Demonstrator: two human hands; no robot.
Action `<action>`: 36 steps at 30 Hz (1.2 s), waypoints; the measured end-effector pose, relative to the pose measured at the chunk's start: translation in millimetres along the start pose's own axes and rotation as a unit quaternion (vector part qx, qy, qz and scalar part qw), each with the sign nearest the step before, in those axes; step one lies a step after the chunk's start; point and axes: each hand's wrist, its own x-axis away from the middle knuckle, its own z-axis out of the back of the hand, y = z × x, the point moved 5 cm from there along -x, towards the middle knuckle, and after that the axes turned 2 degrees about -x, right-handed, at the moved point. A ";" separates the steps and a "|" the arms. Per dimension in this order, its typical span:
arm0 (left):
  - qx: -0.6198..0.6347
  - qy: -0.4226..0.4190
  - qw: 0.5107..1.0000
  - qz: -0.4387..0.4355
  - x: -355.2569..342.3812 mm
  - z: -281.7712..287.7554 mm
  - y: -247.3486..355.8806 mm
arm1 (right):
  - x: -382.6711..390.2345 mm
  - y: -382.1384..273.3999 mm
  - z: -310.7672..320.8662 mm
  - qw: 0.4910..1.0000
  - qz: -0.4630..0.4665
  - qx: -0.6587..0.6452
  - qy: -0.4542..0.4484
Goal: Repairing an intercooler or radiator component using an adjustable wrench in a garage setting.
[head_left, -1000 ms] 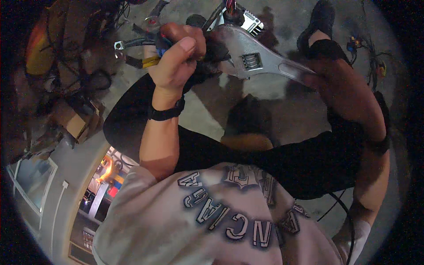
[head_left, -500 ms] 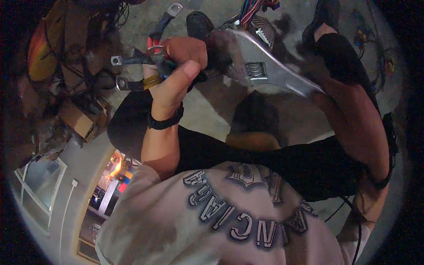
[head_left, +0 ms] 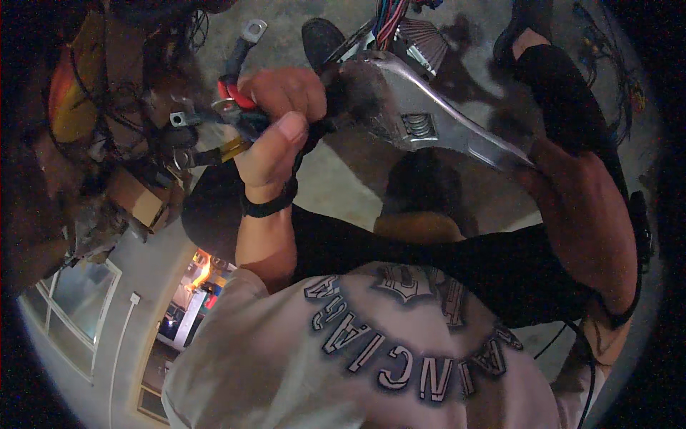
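Observation:
A bundle of thick cables with metal ring lugs (head_left: 241, 53) is gripped in my left hand (head_left: 282, 104), the fingers wrapped round it and the thumb lying along the near side. Several lugs fan out on the left of the fist, with black, red and yellow sleeves. My right hand (head_left: 554, 161) is closed round the handle end of a large silver adjustable wrench (head_left: 454, 118). The wrench's head points left, just right of the left fist. Its jaw area is dark, so I cannot tell whether the jaws touch the cables.
Beyond the wrench, a bunch of thin coloured wires (head_left: 389, 25) reaches a pale ribbed part (head_left: 421, 46) on the floor. An open cardboard box (head_left: 136, 196) and tangled cables lie at the left. More wires (head_left: 607, 57) run along the far right. My legs are below my hands.
My left hand, still holding the cables, has shifted slightly left and down in the picture. The wrench stays in my right hand, in nearly the same position.

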 end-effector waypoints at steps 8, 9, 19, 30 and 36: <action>-0.014 -0.006 1.000 -0.006 5.6 4.6 -0.7 | -3.8 -4.6 -10.4 0.996 0.008 0.083 0.021; -0.011 -0.001 1.000 -0.005 6.5 5.4 -0.7 | -6.1 -4.3 -11.9 0.996 0.022 0.084 0.017; -0.024 0.005 1.000 0.010 14.8 11.1 -0.2 | -14.8 -10.7 -28.2 0.967 0.207 0.148 -0.026; -0.011 0.039 0.999 0.016 -7.8 -9.9 -18.6 | 3.1 14.8 -27.0 0.996 0.082 0.016 0.000; -0.006 0.096 0.995 0.011 -25.3 -14.0 -21.4 | 1.6 29.8 -38.1 0.993 0.105 -0.055 0.013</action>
